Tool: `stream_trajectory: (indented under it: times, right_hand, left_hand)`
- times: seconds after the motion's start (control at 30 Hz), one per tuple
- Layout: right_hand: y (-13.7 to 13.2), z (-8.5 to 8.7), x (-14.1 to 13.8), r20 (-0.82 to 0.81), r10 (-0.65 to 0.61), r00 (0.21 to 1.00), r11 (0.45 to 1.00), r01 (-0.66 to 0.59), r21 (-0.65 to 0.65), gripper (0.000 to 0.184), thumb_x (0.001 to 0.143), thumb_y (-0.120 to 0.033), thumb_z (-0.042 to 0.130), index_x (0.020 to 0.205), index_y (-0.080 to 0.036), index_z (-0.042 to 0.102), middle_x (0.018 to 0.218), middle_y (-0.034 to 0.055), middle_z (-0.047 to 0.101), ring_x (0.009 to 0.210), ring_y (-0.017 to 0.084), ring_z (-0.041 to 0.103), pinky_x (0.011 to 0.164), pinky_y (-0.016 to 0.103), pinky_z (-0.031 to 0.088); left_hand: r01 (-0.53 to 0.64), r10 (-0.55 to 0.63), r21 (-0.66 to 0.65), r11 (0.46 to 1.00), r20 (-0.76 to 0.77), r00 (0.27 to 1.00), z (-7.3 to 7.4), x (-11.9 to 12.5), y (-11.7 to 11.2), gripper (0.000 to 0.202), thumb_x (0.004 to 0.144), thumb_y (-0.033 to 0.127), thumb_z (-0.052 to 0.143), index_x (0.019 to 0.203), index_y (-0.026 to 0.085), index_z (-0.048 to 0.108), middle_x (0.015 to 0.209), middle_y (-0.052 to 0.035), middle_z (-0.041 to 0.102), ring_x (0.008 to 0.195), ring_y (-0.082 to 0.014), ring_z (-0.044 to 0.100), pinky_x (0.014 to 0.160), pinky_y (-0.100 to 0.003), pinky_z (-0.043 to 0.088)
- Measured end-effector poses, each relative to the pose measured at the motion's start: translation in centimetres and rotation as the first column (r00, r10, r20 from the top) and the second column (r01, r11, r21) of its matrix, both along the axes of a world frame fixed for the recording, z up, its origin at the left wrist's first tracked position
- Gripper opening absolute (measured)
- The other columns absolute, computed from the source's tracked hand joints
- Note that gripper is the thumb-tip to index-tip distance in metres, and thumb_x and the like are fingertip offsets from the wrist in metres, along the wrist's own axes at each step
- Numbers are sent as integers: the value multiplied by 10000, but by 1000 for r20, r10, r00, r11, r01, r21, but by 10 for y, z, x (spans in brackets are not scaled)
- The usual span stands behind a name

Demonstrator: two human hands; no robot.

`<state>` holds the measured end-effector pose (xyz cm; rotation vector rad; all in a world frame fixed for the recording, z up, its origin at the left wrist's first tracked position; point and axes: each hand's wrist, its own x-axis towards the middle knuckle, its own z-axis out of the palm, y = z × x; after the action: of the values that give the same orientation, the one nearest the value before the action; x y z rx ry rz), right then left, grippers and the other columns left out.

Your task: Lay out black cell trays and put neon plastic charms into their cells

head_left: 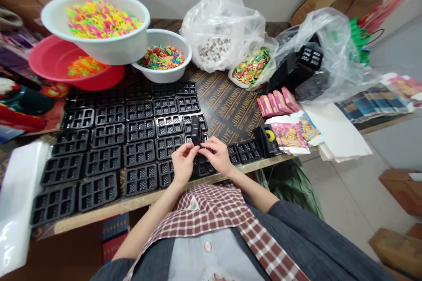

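Note:
Both of my hands meet above the front edge of the table, fingers closed on a black plastic tray tipped up on its side; it may be several nested together. My left hand pinches its lower end from the left. From the right, my right hand pinches the same end. Beneath and around them lie rows of black compartment trays, laid flat with their small pockets facing up. Part of the trays under my hands is hidden.
Behind the trays stand a large white basin of colourful small pieces, a red basin and a smaller white basin. Plastic bags sit at the back. Pink boxes, a tape dispenser and flat cartons lie right.

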<state>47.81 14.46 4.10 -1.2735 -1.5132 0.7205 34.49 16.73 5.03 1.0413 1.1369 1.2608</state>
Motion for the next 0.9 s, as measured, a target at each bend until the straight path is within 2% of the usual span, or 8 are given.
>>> stream_trajectory:
  times: [0.13,0.27,0.43,0.5,0.57,0.7,0.8,0.9]
  right_hand:
    - [3,5,32,55,-179,982,984,177,38,185,903,-324,592,853,-211,729,760,13,587,714,136,560,657,274,483]
    - [14,-17,87,401,-370,838,929,345,136,197,917,-257,539,936,-198,726,843,59,589,791,181,553,728,322,476]
    - [17,-51,127,761,-63,646,970,219,-105,180,860,-139,567,793,-172,730,790,82,569,739,196,518,666,321,445]
    - [12,-53,122,744,7,668,978,150,-145,177,868,-145,567,828,-179,736,799,78,571,731,189,519,666,319,450]
    - [6,-46,105,645,-20,764,990,106,-95,174,896,-199,566,942,-185,734,837,74,578,759,184,540,699,324,473]
    - [-2,-19,51,345,-4,939,999,-7,32,270,865,-389,654,1053,-203,709,870,51,592,787,166,570,713,307,498]
    - [2,-3,23,243,38,969,997,-52,50,220,880,-383,635,975,-205,722,821,32,598,726,141,563,665,280,491]
    - [24,2,33,236,-56,970,997,41,69,187,920,-309,572,932,-204,725,783,25,598,706,139,560,667,277,488]
  left_hand:
    - [-50,50,-2,999,37,998,-1,7,10,216,634,319,782,620,158,639,566,25,584,525,-91,506,528,-214,411]
    - [-201,227,-135,970,219,949,-7,-11,28,297,559,339,822,644,162,599,607,43,583,544,-67,498,527,-179,413]
    - [-62,193,-409,910,287,938,-21,-31,24,404,481,357,853,631,164,530,599,49,576,513,-66,503,500,-178,434]
    - [-85,223,-430,899,282,933,-24,-32,20,423,474,362,859,636,166,521,596,53,575,514,-64,502,511,-180,443]
    - [-105,236,-408,907,287,928,-25,-27,17,427,480,370,862,643,168,524,609,49,584,528,-65,511,522,-180,446]
    - [-15,113,-326,945,284,952,-18,-2,12,385,518,392,854,666,168,578,608,45,572,524,-62,489,493,-166,405]
    - [64,-3,-239,969,246,969,-12,14,11,347,557,387,839,626,161,584,573,48,531,522,-62,467,507,-172,403]
    - [11,15,-140,990,183,983,-10,13,20,302,609,364,812,616,159,590,575,42,535,536,-66,471,538,-182,410]
